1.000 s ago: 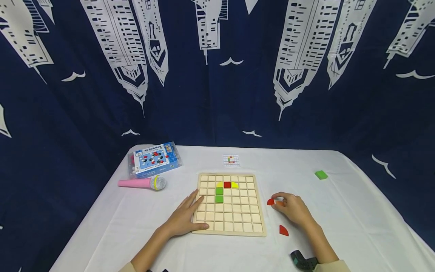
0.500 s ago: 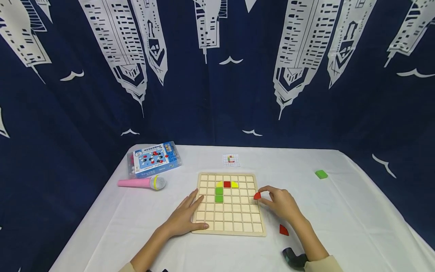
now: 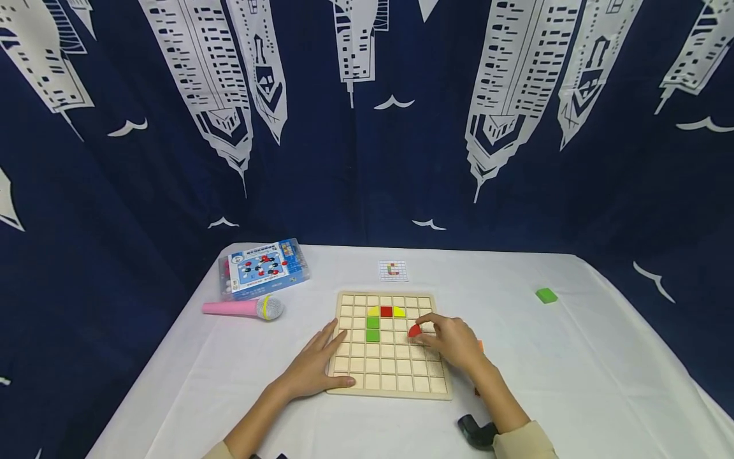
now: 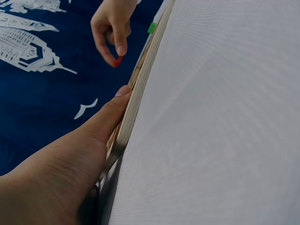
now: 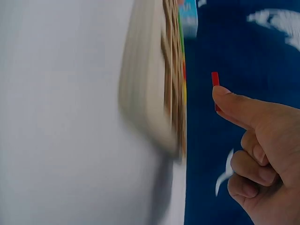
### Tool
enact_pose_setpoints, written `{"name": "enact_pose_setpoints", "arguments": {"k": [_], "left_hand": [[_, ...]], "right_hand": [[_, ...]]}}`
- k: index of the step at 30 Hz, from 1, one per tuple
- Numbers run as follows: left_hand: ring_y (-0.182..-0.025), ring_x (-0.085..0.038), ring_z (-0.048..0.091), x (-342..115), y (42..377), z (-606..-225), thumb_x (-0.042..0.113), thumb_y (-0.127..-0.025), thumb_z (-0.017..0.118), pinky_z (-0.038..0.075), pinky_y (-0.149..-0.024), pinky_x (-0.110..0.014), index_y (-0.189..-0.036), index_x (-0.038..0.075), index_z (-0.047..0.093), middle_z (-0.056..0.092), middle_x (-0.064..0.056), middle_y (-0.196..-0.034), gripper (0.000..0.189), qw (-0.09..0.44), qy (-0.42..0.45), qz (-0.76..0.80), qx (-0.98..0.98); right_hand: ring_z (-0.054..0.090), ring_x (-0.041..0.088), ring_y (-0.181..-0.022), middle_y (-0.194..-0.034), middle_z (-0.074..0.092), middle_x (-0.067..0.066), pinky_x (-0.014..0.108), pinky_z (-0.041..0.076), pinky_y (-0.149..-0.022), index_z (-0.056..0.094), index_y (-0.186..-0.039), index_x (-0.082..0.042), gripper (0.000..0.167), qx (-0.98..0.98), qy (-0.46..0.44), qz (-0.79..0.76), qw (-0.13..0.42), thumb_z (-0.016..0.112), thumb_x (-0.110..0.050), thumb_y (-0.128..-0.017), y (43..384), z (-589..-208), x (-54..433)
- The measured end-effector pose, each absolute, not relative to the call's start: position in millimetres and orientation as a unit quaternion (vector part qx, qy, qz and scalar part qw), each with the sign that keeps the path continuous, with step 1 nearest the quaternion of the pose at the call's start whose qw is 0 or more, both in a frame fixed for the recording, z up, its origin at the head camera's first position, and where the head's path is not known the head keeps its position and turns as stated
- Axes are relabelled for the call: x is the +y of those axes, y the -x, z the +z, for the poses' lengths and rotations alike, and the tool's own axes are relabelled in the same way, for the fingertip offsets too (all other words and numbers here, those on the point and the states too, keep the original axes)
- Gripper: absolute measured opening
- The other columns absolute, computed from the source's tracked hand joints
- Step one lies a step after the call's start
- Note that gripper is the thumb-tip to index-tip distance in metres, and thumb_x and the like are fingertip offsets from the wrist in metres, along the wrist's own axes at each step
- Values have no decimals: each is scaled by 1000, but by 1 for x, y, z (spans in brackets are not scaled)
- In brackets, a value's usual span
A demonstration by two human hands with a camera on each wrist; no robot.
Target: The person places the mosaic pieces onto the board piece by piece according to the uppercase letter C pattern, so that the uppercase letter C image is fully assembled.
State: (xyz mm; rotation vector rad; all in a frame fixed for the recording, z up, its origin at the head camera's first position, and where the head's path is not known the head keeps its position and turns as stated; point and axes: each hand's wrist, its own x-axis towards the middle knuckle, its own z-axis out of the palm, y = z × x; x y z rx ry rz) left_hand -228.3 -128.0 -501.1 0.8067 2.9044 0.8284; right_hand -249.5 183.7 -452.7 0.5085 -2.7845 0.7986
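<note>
My right hand (image 3: 455, 342) pinches a red quarter-round tile (image 3: 414, 331) between thumb and fingertips, over the right side of a wooden grid board (image 3: 388, 368). In the right wrist view the tile (image 5: 215, 79) appears edge-on, raised off the board, with the other fingers curled. My left hand (image 3: 311, 370) rests at the board's left edge, fingers spread; the left wrist view has its thumb (image 4: 110, 110) along the rim. Set in the grid are a red square (image 3: 387, 312) between two yellow pieces (image 3: 399, 312) and two green squares (image 3: 373, 329) below the left one.
Behind the board lies a small pattern card (image 3: 393, 271). A blue boxed set (image 3: 265, 269) and pink microphone (image 3: 235, 308) lie left, a green tile (image 3: 546, 295) far right. An orange piece (image 3: 480, 345) peeks past my right hand. A black device (image 3: 476, 433) sits at my right sleeve.
My right hand has carried the red tile leftward from the tablecloth to above the board. Its forearm now mostly hides the other red piece. My left hand has stayed put.
</note>
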Motion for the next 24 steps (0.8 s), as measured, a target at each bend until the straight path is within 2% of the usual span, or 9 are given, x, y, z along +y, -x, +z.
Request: {"name": "enact_pose_setpoints", "arguments": {"k": [5,11,19,24], "left_hand": [[-138,-30,11,-128,228,-501,73,-71,56,19,-107,-50,-146,13,27,7,-10,-154,101,5,-259,266,929],[-138,-29,11,-128,229,-501,73,-70,56,17,-108,-48,-146,12,27,7,-10,-154,102,4,-259,266,928],[-138,-31,12,-128,228,-501,72,-71,57,20,-107,-50,-146,12,28,7,-10,-154,101,4,-258,267,929],[-137,-34,13,-127,228,-500,72,-71,58,22,-105,-53,-146,13,28,7,-10,-154,101,7,-254,267,930]], "right_hand": [[28,11,-46,-51,35,-3,25,23,-43,68,-102,-10,30,-955,-98,261,105,76,-23,-77,257,-459,223],[30,14,-47,-52,36,0,27,23,-44,67,-104,-4,30,-959,-47,265,93,73,-21,-79,262,-466,259],[30,16,-49,-53,36,1,27,24,-46,66,-110,-6,32,-961,-32,269,62,72,-18,-81,265,-473,265],[33,16,-51,-54,39,1,28,26,-47,65,-110,-4,38,-964,-22,256,71,73,-26,-79,265,-473,263]]}}
